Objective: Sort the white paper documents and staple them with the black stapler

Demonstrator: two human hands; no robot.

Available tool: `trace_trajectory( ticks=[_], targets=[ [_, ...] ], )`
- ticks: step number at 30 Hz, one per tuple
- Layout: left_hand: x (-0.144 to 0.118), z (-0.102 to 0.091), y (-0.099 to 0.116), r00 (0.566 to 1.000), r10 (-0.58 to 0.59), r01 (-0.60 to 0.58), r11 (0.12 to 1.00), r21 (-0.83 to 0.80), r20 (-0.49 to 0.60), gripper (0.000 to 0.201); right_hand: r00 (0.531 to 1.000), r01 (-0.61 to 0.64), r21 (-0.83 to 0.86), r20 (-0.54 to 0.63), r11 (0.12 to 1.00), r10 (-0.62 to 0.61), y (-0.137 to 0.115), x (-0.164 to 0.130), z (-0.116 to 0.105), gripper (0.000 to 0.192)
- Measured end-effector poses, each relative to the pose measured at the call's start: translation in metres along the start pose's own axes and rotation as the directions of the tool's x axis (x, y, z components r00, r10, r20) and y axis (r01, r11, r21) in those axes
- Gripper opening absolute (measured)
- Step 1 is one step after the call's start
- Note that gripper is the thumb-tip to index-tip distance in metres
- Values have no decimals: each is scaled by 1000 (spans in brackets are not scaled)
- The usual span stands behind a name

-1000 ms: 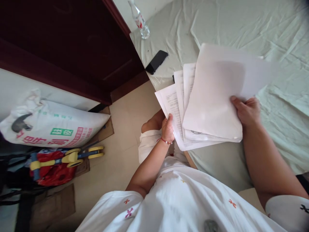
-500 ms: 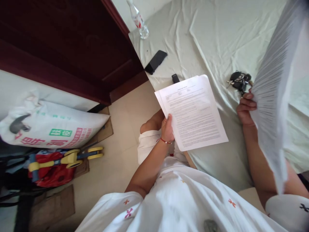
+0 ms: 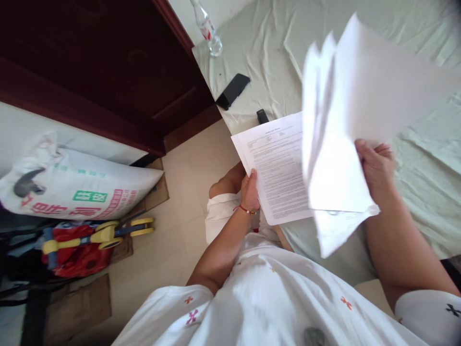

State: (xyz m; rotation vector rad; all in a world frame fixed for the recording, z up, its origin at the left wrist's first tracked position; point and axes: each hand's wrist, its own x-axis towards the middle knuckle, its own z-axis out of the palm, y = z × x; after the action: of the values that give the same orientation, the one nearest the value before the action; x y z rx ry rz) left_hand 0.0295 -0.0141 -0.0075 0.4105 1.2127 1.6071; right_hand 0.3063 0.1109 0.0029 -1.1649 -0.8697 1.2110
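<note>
With the left hand (image 3: 249, 191) pinching the printed sheets (image 3: 279, 166) and the right hand (image 3: 374, 163) gripping a blurred, probably multi-page sheaf (image 3: 338, 139) right of them, square edges gently.

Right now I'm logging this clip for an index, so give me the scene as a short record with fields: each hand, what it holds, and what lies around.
left hand: grips the lower left edge of the printed sheets, which rest flat at the bed's edge
right hand: holds a loose sheaf of papers, raised and blurred, overlapping the printed sheets
bed sheet: pale green, creased
on the bed: black phone, plastic bottle, small black object
floor: printed sack, toy scooter
</note>
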Motion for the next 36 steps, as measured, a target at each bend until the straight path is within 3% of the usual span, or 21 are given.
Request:
trace_trajectory(
  ticks=[4,7,12,17,22,29,33,36],
  targets=[
    [1,-1,-2,999,11,-11,1000,0,-46,59,996,11,-29,89,1000,-8,1,-10,14,33],
    [3,-1,-4,998,44,-45,999,-16,-52,59,982,19,-157,186,987,11,10,-7,12,33],
    [3,-2,-5,997,54,-53,998,17,-59,60,958,190,-478,282,858,-55,19,-2,7,25],
    [1,-2,-4,996,70,-68,996,56,-47,57,899,358,-452,405,817,-169,17,-2,11,23],
    [-1,-2,-4,996,63,-57,994,95,-56,59,902,205,-483,431,851,27,18,-3,6,37],
    [0,-1,-3,996,64,-59,995,83,-56,59,897,79,-364,432,928,93,10,-5,10,42],
    [1,-3,-3,997,56,-52,995,85,-46,60,910,94,-354,409,931,63,10,-4,11,49],
    [2,-5,-5,998,51,-47,995,87,-38,63,902,34,-373,411,927,133,11,-5,8,45]
  ],
)
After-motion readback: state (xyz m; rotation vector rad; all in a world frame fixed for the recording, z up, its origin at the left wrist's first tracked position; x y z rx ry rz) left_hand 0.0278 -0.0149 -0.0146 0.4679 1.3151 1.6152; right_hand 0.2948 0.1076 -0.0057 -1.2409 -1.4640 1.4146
